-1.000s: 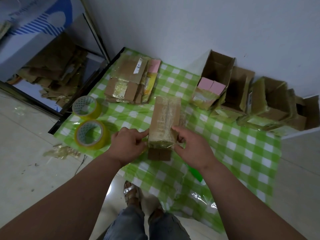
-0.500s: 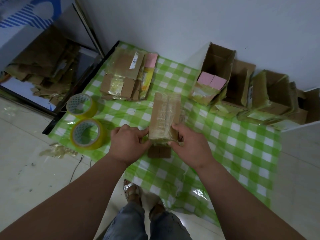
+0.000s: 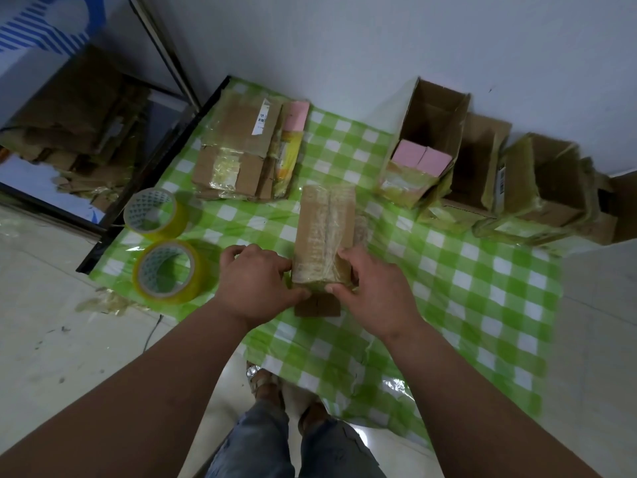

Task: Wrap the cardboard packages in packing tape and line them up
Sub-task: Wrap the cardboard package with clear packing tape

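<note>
Taped cardboard package (image 3: 325, 232) at table centre, near end pinched between left hand (image 3: 256, 281) at 9 o'clock and right hand (image 3: 374, 291) at 3 — fingers curled on its edges. Probably light, stiff, tape-slick — best gripped by the corners.

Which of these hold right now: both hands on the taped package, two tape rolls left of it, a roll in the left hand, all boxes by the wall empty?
1. Both hands, left hand and right hand, hold the taped package. True.
2. Two tape rolls lie left of it. True.
3. The left hand holds a roll. False: both rolls lie on the checked cloth.
4. All boxes by the wall are empty. False: the open box holds pink blocks.
</note>
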`<state>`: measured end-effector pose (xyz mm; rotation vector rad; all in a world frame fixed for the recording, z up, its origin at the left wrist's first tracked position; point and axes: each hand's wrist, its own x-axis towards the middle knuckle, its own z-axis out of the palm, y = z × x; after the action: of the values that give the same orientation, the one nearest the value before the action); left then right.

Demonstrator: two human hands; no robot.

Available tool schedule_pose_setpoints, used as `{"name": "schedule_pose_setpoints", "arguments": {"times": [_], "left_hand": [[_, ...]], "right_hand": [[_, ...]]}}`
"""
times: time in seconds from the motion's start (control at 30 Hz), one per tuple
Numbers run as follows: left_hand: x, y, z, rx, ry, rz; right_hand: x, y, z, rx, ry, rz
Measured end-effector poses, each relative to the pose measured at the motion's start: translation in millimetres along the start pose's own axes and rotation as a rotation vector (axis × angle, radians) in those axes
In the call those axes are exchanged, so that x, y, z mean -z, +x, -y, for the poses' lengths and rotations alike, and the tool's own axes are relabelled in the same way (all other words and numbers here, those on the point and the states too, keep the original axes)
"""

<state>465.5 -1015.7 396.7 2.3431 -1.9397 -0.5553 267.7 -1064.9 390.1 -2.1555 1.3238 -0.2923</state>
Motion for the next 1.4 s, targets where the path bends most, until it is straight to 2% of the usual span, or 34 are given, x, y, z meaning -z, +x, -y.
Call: {"name": "schedule_pose_setpoints", "arguments": {"times": [0.1,0.17,0.4,0.5,0.63,0.8,1.0,1.17,1.4], "left_hand": [[3,3,2,-0.010,-0.004,0.068],[2,3,1,0.008,0.026,0.058],[-5,-6,-8,0.023,0.044,-0.142],[-8,-8,-9,0.009,0.036,-0.172],[-10,-5,-9,0.027,0.057,-0.146],[-12,-4,-4,0.044,0.048,-0.120],[-15,-3,-8,0.074,0.100,-0.106],[-16,0,-1,0.033,0.115,-0.073],[-11,5,6,-0.009,0.099,-0.022]], "right_hand": [[-2,0,0,0.000,-0.007,0.001],[-2,-1,0,0.004,0.001,0.003],[-3,-1,5,-0.005,-0.038,0.007],[-7,-2,4,-0.013,-0.061,-0.017],[-8,-1,3,0.007,-0.052,-0.037],[1,-4,-2,-0.005,0.047,0.040],[-5,-5,2,-0.001,-0.081,0.005],[-2,-11,-3,0.001,-0.041,0.060],[-12,-9,-3,0.029,-0.152,-0.042]]}}
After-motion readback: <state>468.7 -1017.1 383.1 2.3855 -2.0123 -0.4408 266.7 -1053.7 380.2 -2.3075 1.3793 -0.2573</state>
